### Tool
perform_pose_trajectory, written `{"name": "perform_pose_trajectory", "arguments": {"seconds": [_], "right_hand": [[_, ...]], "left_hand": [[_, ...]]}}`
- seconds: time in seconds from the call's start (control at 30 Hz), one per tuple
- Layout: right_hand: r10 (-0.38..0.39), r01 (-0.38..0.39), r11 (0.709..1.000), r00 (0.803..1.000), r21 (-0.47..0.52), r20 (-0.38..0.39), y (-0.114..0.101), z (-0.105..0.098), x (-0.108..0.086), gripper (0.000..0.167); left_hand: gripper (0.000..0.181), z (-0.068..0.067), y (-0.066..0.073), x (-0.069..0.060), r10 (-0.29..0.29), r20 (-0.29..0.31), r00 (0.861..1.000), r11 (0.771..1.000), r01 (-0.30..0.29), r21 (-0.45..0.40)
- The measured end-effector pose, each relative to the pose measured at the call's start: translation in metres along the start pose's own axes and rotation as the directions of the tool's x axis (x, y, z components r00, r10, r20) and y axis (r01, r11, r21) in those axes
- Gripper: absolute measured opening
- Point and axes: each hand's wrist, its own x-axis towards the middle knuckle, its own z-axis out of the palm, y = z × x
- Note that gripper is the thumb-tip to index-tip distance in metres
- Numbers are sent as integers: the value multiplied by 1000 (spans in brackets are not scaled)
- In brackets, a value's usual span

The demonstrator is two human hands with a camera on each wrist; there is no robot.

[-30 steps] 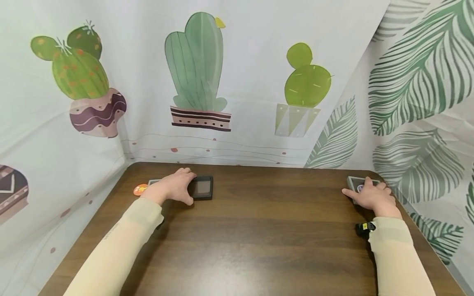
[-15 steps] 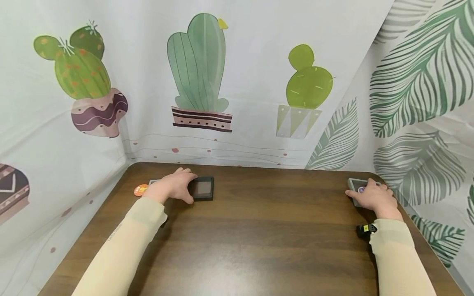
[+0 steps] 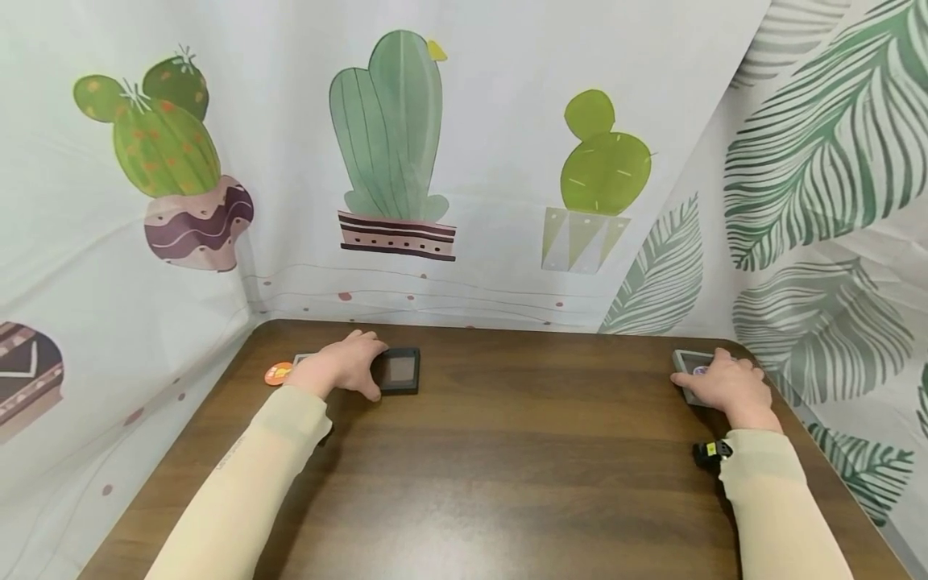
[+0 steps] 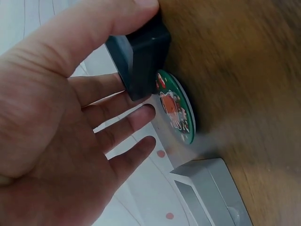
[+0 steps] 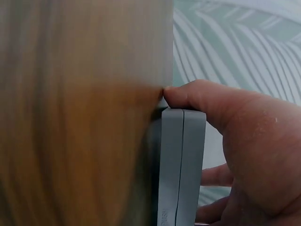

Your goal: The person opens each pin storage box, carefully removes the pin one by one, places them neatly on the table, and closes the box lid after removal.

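At the table's back left, my left hand (image 3: 342, 364) spans a black rectangular frame (image 3: 399, 370) with a dark window. In the left wrist view, the thumb lies on one edge of the black frame (image 4: 146, 56) and the fingers reach its opposite side. A round green badge (image 4: 176, 107) lies beside it on the wood. My right hand (image 3: 734, 388) holds a grey frame (image 3: 681, 369) at the back right corner, thumb on its left side. A round purple badge (image 3: 700, 370) shows partly at that frame. The right wrist view shows the thumb against the end of the grey frame (image 5: 181, 155).
A second grey frame (image 4: 211, 188) lies beyond the left hand, mostly hidden by it in the head view. An orange round badge (image 3: 279, 373) lies left of it. The brown wooden table (image 3: 507, 451) meets a printed white cloth (image 3: 500, 161) at its back and sides.
My right hand and the grey frame have shifted slightly left over the last half second. The left hand stays at the black frame.
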Motion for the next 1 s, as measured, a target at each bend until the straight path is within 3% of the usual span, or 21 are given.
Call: {"name": "perform_pose_trajectory", "arguments": {"seconds": [0.17, 0.37, 0.6, 1.0], "right_hand": [[0, -1, 1000, 1000, 16, 13, -19, 3, -6, 126], [-70, 71, 997, 996, 16, -60, -54, 9, -11, 120], [-173, 178, 984, 970, 15, -170, -101, 25, -27, 117], [-307, 314, 949, 927, -4, -216, -169, 42, -73, 105]], "left_hand": [[92, 0, 2, 0, -8, 6, 1000, 1000, 8, 7], [92, -4, 6, -1, -15, 1, 1000, 1000, 15, 12], [92, -2, 8, 1, -35, 19, 999, 999, 35, -1], [90, -7, 11, -1, -42, 25, 999, 999, 42, 1]]}}
